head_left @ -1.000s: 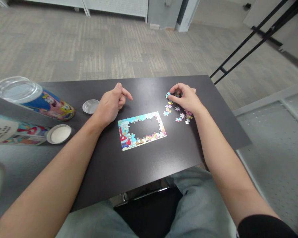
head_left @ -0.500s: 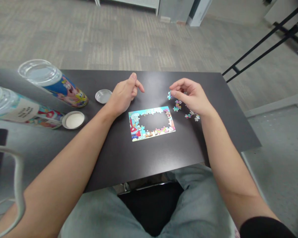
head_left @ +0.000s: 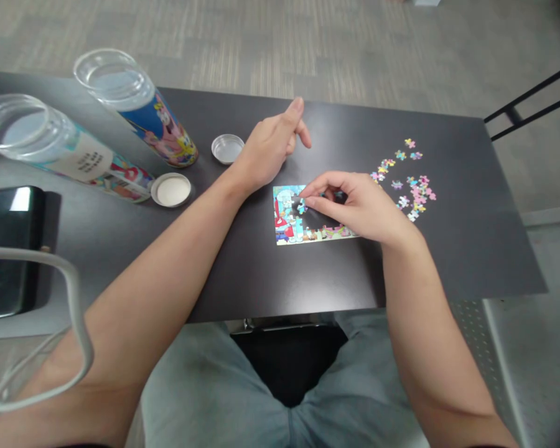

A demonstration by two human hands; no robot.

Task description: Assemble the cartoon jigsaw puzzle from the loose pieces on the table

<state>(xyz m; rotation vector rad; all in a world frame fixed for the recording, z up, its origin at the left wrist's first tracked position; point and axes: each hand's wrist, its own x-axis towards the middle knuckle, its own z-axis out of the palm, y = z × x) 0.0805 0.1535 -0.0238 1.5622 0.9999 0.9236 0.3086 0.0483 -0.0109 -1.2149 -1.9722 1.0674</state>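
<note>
My right hand (head_left: 354,202) pinches a small blue-and-white jigsaw piece (head_left: 301,206) between thumb and fingertips. It holds the piece over the left part of the gap in a jigsaw puzzle (head_left: 280,230), a colourful cartoon border joined around a dark middle. The hand hides the puzzle's upper right side. To the upper left, my left hand (head_left: 273,146) rests on the table, thumb and index finger apart, the other fingers loosely curled and nothing visible in them. Loose jigsaw pieces (head_left: 420,193) lie scattered to the right of my right hand.
Two clear-topped cartoon tubes, one blue (head_left: 161,130) and one pale (head_left: 88,158), are on the left. Near them lie a round metal lid (head_left: 228,149) and a white-centred lid (head_left: 172,190). A black device (head_left: 9,249) and a pale cable (head_left: 77,311) are at far left.
My right hand has carried the jigsaw piece left, from beside the loose pieces to above the puzzle's gap. The view has shifted; my left hand keeps much the same pose.
</note>
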